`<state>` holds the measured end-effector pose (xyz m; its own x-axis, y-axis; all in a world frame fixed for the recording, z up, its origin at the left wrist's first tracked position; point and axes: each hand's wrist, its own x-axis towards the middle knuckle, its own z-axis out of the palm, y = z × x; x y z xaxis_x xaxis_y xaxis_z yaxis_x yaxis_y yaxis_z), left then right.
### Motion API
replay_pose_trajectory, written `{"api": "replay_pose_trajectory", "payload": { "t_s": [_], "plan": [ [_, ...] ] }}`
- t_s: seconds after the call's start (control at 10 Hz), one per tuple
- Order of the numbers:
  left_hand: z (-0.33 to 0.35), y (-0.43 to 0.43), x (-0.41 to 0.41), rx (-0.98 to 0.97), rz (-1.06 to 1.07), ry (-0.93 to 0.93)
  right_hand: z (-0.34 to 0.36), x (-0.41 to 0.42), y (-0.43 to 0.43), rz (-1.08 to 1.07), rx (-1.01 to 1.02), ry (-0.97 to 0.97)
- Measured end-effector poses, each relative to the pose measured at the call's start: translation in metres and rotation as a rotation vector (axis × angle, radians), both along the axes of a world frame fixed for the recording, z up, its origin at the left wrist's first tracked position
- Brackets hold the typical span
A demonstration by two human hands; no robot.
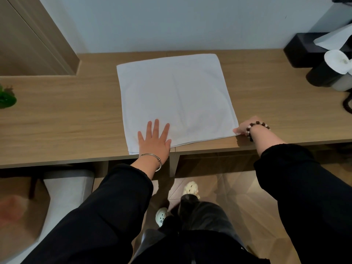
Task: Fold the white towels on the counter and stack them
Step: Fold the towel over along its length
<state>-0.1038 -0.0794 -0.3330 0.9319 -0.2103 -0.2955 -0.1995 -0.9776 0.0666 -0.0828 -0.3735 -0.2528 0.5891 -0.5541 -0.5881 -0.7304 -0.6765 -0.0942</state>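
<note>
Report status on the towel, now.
Left hand flat on white towel. Right hand pinching its near right corner. Nothing on the towel.

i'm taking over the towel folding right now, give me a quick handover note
Left hand: flat, fingers spread, pressing the towel near its front left corner.
Right hand: pinching the towel's front right corner.
Towel: spread flat and square on the counter, its front edge near the counter's front edge.
Done: towel laid out smooth.
Left: fold it smaller, then stack. No other towel or stack is in view.
</note>
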Motion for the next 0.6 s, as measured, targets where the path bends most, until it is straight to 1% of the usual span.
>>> {"api": "replay_pose_trajectory", "payload": {
  "t_s": [0.1,0.2,0.3,0.4,0.5,0.6],
  "plan": [
    [-0.001,0.000,0.000,0.006,-0.003,0.005,0.002,-0.001,-0.001,-0.035,0.079,0.021],
    [0.000,0.000,0.001,0.003,-0.003,0.007,0.000,-0.002,-0.003,-0.079,0.117,-0.031],
    [-0.001,0.001,0.000,-0.001,-0.010,0.005,-0.004,-0.003,-0.001,-0.072,0.119,-0.070],
    [0.003,0.003,0.002,0.011,-0.042,0.006,-0.013,-0.007,0.004,-0.093,0.095,-0.151],
    [0.009,0.018,0.000,-0.068,-0.190,-0.006,-0.020,-0.011,0.007,-0.121,0.093,-0.201],
    [0.018,0.047,-0.007,-0.264,-0.254,-0.043,-0.019,-0.012,0.007,-0.110,0.083,-0.216]
  ]
}}
